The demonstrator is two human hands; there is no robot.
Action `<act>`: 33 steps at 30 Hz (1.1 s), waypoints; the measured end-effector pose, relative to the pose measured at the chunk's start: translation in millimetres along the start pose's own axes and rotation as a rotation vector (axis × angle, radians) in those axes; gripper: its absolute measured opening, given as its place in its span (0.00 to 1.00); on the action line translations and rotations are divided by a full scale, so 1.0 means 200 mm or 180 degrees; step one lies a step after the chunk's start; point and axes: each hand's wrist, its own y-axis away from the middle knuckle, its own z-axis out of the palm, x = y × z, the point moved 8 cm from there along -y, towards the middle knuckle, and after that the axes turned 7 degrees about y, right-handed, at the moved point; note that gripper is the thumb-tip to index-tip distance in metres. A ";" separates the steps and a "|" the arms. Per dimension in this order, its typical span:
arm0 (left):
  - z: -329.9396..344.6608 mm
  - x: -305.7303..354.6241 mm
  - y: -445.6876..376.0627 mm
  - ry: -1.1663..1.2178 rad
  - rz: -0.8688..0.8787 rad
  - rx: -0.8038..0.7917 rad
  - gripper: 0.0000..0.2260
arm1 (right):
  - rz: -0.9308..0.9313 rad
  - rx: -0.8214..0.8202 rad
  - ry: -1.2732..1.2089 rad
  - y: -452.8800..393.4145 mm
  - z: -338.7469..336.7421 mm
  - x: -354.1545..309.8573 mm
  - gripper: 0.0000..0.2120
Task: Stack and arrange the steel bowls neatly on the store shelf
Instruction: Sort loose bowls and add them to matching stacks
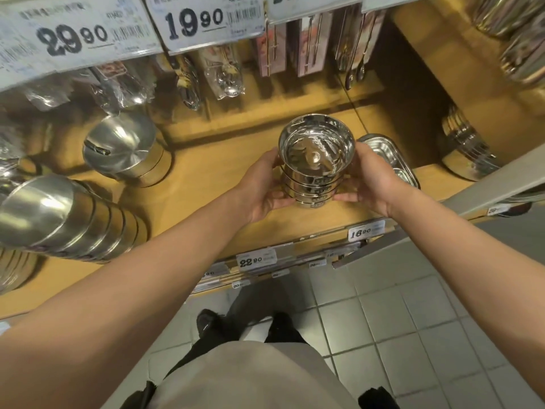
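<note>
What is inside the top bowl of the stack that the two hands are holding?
The top bowl of the stack of steel bowls holds nothing; only reflections show on its shiny inside. The insides of the bowls beneath are covered. The left hand and right hand grip the stack's sides.

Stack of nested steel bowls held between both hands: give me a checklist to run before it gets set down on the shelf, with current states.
1. Two-sided grip: left hand and right hand clasp the stack of nested shiny steel bowls: ok.
2. Bowls nested evenly, rims parallel: ok.
3. Stack resting on the yellow wooden shelf: cannot tell.
4. Bare shelf left of stack: ok.
5. Clearance from the rectangular steel tray behind the right hand: not ok, very close.
</note>
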 end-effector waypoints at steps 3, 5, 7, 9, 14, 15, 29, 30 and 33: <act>-0.03 0.00 0.01 0.0144 -0.0108 0.0094 0.17 | -0.0042 0.0355 0.0044 0.02 -0.08 -0.05 0.20; -0.09 0.02 0.05 0.0160 -0.0043 0.0224 0.17 | -0.0239 0.0822 0.0290 0.04 -0.16 -0.13 0.21; -0.16 0.06 0.10 0.0133 0.0093 0.0316 0.14 | -0.0554 0.1225 0.0573 0.09 -0.20 -0.24 0.20; -0.25 0.09 0.14 0.0089 0.0234 0.0466 0.12 | -0.0863 0.1480 0.0814 0.15 -0.18 -0.35 0.17; -0.46 0.22 0.29 0.0097 0.0489 0.0722 0.09 | -0.1873 0.1513 0.1121 0.38 0.11 -0.63 0.12; -0.50 0.25 0.32 0.0092 0.0563 0.0730 0.08 | -0.2081 0.1529 0.1240 0.43 0.19 -0.69 0.12; -1.27 0.54 1.02 0.0687 0.1566 0.1153 0.06 | -0.0829 -0.0543 0.0945 0.00 1.32 -0.55 0.05; -1.36 0.54 1.06 0.0766 0.1581 0.1292 0.05 | -0.0738 -0.0636 0.0933 -0.04 1.38 -0.52 0.03; -1.58 0.51 1.16 0.0949 0.1606 0.1602 0.05 | -0.0578 -0.0777 0.0952 -0.14 1.55 -0.47 0.07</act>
